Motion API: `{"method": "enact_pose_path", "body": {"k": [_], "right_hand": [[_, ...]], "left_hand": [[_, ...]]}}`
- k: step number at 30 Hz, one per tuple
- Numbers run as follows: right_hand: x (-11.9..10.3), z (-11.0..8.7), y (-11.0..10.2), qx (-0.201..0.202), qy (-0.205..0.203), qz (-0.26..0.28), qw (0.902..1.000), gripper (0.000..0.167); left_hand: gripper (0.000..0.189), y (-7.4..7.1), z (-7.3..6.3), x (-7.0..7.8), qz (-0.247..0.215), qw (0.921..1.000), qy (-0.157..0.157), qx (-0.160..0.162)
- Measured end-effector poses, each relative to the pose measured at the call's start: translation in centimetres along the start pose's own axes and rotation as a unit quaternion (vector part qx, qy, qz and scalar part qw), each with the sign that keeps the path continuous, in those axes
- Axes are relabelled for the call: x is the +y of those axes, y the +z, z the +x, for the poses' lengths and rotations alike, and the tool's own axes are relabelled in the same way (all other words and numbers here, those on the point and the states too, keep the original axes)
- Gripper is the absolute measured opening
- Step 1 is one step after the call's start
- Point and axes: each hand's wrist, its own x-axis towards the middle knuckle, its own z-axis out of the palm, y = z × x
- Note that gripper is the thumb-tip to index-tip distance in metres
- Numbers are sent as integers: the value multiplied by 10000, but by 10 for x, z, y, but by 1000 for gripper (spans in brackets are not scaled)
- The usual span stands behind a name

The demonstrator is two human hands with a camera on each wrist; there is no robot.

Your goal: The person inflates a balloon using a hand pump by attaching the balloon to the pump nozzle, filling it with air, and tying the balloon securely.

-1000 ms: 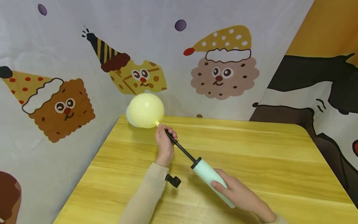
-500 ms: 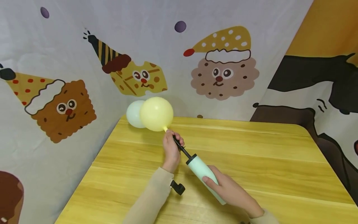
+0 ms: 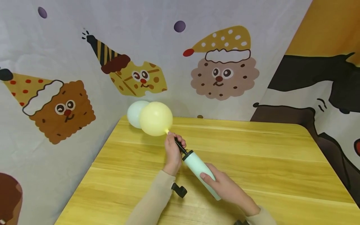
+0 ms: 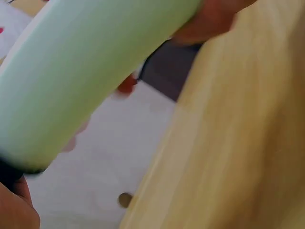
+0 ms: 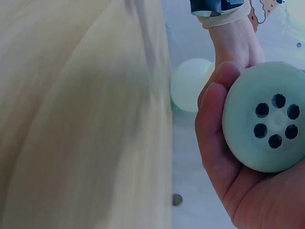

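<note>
A mint-green hand pump (image 3: 199, 172) with a black collar and black rod slants across the middle of the head view. My right hand (image 3: 225, 186) grips its green barrel; the right wrist view shows fingers curled round the barrel's end (image 5: 267, 117), which has several holes. My left hand (image 3: 172, 153) holds the black front part of the pump and the neck of an inflated yellow balloon (image 3: 156, 118), which sits over the nozzle. Only a short stretch of rod shows between the left hand and the barrel. In the left wrist view the barrel (image 4: 90, 71) fills the upper left.
A pale blue balloon (image 3: 136, 114) rests at the table's far left corner, partly behind the yellow one. The wooden table (image 3: 253, 156) meets a cloth backdrop (image 3: 180, 62) printed with cartoon snacks. Black wrist mounts (image 3: 179, 190) are on the sleeves.
The green barrel has slid up and left toward my left hand, covering most of the rod. The left hand and yellow balloon have shifted right and slightly down, uncovering more of the blue balloon.
</note>
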Motion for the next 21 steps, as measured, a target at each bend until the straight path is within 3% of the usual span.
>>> {"method": "enact_pose_path", "body": {"k": [5, 9, 15, 21], "right_hand": [[2, -18, -11, -4, 96, -445, 9990, 51], [10, -31, -19, -84, 92, -586, 9982, 50], [20, -30, -12, -148, -100, -578, 9982, 47], [15, -20, -5, -57, -28, -510, 9987, 49]], "left_hand": [[37, -9, 18, 19, -270, 9988, 345, 208], [34, -11, 22, 25, -323, 9983, 443, 203], [33, -7, 17, 18, -190, 9989, 364, 210], [31, -2, 5, 4, -137, 9996, 233, 80]]}}
